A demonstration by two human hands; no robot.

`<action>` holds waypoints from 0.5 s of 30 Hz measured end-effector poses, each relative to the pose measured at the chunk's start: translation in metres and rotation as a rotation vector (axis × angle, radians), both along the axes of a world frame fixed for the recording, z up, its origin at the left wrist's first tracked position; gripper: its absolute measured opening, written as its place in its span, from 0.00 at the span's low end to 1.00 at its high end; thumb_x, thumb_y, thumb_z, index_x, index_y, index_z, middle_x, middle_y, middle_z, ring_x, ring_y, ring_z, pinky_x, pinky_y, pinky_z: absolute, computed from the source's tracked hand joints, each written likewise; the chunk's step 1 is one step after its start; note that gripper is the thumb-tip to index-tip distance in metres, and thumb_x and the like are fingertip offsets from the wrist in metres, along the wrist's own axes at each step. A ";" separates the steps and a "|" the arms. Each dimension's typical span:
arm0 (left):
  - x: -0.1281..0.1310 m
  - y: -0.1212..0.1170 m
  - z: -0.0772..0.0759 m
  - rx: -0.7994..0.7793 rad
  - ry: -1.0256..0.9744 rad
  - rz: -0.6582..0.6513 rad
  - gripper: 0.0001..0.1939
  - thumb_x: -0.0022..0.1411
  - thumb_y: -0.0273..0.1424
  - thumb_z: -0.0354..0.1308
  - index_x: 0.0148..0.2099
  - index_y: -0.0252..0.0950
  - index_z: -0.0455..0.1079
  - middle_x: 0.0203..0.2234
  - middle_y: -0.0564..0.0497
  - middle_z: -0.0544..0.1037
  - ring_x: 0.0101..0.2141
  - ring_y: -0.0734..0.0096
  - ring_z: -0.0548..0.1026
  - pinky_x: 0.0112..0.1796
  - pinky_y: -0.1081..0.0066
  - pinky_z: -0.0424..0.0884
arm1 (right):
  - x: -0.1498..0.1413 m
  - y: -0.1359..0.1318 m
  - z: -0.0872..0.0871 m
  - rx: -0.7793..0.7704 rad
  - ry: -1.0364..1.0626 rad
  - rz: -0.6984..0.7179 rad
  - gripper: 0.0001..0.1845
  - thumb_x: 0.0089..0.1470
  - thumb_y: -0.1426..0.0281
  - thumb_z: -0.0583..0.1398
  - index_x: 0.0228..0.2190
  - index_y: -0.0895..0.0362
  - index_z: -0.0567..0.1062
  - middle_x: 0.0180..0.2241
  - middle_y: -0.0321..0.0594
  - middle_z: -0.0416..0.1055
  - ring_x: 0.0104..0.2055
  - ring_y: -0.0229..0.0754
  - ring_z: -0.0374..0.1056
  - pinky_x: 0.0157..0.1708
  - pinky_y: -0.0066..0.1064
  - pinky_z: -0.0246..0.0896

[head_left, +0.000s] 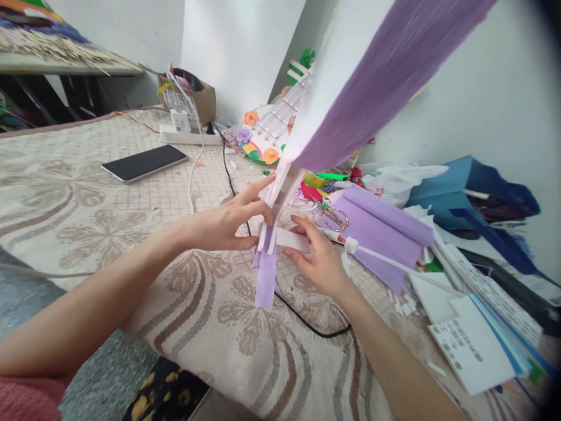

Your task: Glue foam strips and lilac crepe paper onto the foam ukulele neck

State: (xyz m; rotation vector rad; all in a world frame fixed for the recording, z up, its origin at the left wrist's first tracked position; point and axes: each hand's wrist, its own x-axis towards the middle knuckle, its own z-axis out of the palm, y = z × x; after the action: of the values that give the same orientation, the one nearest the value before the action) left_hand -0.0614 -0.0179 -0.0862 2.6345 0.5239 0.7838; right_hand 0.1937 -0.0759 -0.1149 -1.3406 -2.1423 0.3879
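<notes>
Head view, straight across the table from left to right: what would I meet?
Dark-screened phone, left hand, hanging purple strip, right hand with a white strip at its fingers, purple sheet, blue bag.

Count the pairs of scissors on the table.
1: the gold-handled scissors, at the left edge of the purple paper, beyond the right hand. Others may be hidden.

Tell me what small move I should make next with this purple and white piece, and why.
I'd perhaps press the white strip against the purple-and-white piece near its lower end: your right hand grips the strip right there, while your left hand has its fingers on the piece.
</notes>
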 end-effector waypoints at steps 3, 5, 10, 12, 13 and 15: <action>0.000 -0.001 0.001 -0.003 0.003 0.003 0.13 0.59 0.24 0.59 0.47 0.39 0.66 0.70 0.42 0.49 0.68 0.50 0.55 0.65 0.46 0.59 | 0.000 -0.001 0.002 0.010 0.011 -0.007 0.24 0.59 0.62 0.61 0.55 0.54 0.66 0.51 0.49 0.73 0.52 0.53 0.71 0.51 0.48 0.66; -0.001 -0.001 0.002 -0.009 0.008 -0.003 0.13 0.60 0.24 0.58 0.47 0.39 0.67 0.70 0.41 0.49 0.68 0.50 0.55 0.65 0.47 0.58 | 0.000 -0.001 0.002 0.012 0.016 -0.015 0.19 0.59 0.63 0.61 0.51 0.53 0.69 0.51 0.48 0.74 0.51 0.52 0.72 0.50 0.46 0.67; -0.003 0.001 0.001 -0.032 0.014 -0.045 0.16 0.59 0.25 0.58 0.49 0.39 0.67 0.67 0.41 0.55 0.68 0.49 0.53 0.64 0.47 0.59 | 0.001 0.000 0.002 0.024 0.012 0.028 0.13 0.61 0.64 0.60 0.47 0.53 0.71 0.49 0.45 0.75 0.53 0.51 0.71 0.52 0.45 0.66; -0.005 0.003 0.001 -0.048 0.011 -0.064 0.15 0.60 0.26 0.58 0.50 0.39 0.67 0.62 0.40 0.62 0.69 0.48 0.50 0.65 0.47 0.57 | 0.002 0.001 0.001 0.034 0.019 0.054 0.14 0.62 0.64 0.60 0.49 0.52 0.72 0.50 0.45 0.74 0.56 0.52 0.69 0.55 0.46 0.64; -0.005 0.003 0.001 -0.063 0.008 -0.072 0.15 0.60 0.27 0.58 0.50 0.39 0.67 0.60 0.40 0.65 0.70 0.49 0.48 0.65 0.48 0.57 | 0.003 0.001 0.001 0.034 0.022 0.065 0.14 0.62 0.64 0.60 0.49 0.52 0.72 0.50 0.45 0.74 0.57 0.52 0.68 0.55 0.46 0.63; -0.006 0.004 0.001 -0.106 0.002 -0.082 0.13 0.63 0.29 0.57 0.50 0.40 0.68 0.57 0.41 0.69 0.71 0.50 0.44 0.65 0.49 0.56 | 0.004 0.002 0.002 0.025 0.029 0.090 0.14 0.62 0.64 0.60 0.49 0.52 0.72 0.49 0.45 0.74 0.56 0.52 0.68 0.55 0.46 0.63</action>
State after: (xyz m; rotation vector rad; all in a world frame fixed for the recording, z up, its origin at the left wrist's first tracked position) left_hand -0.0674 -0.0139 -0.0857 2.5421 0.4429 0.7085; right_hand 0.1979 -0.0743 -0.1131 -1.2213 -2.1816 0.4122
